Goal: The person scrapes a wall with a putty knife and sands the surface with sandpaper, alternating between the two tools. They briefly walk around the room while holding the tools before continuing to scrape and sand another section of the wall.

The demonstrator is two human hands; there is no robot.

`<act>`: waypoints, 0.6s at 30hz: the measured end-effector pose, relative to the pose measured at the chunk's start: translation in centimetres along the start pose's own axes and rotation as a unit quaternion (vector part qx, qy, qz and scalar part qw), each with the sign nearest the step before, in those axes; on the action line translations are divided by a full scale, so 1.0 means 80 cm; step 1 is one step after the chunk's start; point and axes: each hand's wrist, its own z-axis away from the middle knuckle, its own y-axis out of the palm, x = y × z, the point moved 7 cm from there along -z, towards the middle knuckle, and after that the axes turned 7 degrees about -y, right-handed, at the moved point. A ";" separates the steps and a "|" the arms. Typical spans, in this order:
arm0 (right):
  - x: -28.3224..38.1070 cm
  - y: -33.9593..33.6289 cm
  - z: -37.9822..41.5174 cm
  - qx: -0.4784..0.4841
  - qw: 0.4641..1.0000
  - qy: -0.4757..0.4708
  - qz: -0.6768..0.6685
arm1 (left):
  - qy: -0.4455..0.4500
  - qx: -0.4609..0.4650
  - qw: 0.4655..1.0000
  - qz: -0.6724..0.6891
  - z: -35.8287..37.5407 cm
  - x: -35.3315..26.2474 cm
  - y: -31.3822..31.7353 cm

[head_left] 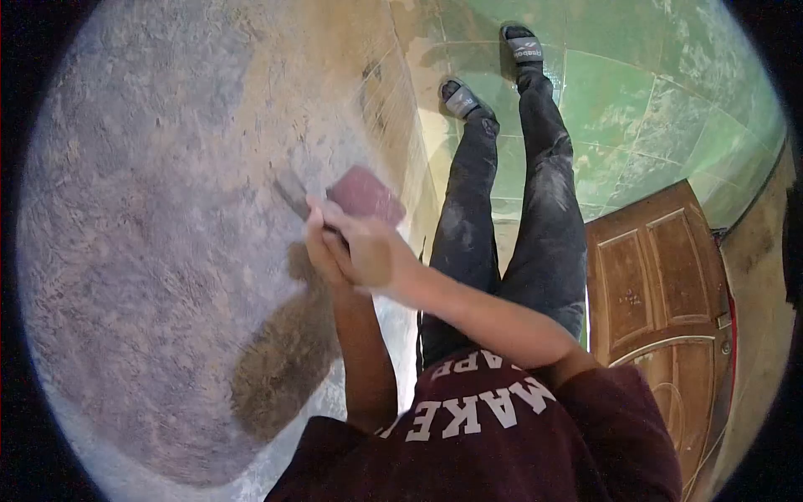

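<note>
My left hand (320, 248) and my right hand (372, 251) are together in front of the rough wall, both with fingers closed. A narrow grey flat blade-like tool (289, 189) sticks out past the fingertips, seemingly from my left hand. Beside it a reddish flat square piece (365, 194) with pale smears shows beyond the fingers of my right hand. Motion blurs both hands, and the overlapping fingers hide how each thing is gripped.
The wall (159, 251) at left is patchy grey and tan, with my shadow on it. Below my sandaled feet lies a dusty green tiled floor (602, 92). A brown panelled wooden door (661, 284) stands at right.
</note>
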 end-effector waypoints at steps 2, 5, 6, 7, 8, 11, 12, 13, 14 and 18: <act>0.002 -0.012 0.012 -0.011 0.999 -0.033 -0.008 | -0.172 0.042 0.968 0.177 -0.014 0.012 -0.001; 0.011 -0.016 0.025 0.004 0.998 0.042 0.049 | 0.052 0.109 0.993 -0.016 0.005 0.010 -0.008; 0.007 -0.012 0.024 0.009 0.999 0.024 0.034 | 0.027 0.006 1.000 0.015 0.014 0.006 -0.006; -0.001 -0.005 0.023 0.016 1.000 0.007 0.017 | 0.027 0.008 1.000 0.014 0.009 0.009 -0.007; -0.014 0.004 0.004 -0.020 0.996 -0.068 0.055 | 0.073 -0.002 0.996 -0.049 0.005 0.011 -0.015; 0.000 -0.019 -0.036 0.003 1.000 -0.014 0.023 | 0.211 -0.027 0.945 -0.249 -0.016 0.014 -0.045; -0.005 -0.023 -0.029 0.031 0.999 0.024 0.013 | 0.261 -0.034 0.915 -0.306 -0.027 0.011 -0.043; -0.002 -0.024 -0.016 0.033 0.999 0.022 0.012 | 0.307 -0.043 0.878 -0.364 -0.026 0.001 -0.031; 0.006 -0.023 0.000 0.015 1.000 -0.011 0.013 | 0.306 -0.043 0.877 -0.369 -0.020 -0.011 -0.032; 0.020 -0.032 0.001 0.001 0.999 -0.031 0.016 | 0.230 0.090 0.958 -0.145 -0.016 -0.009 -0.002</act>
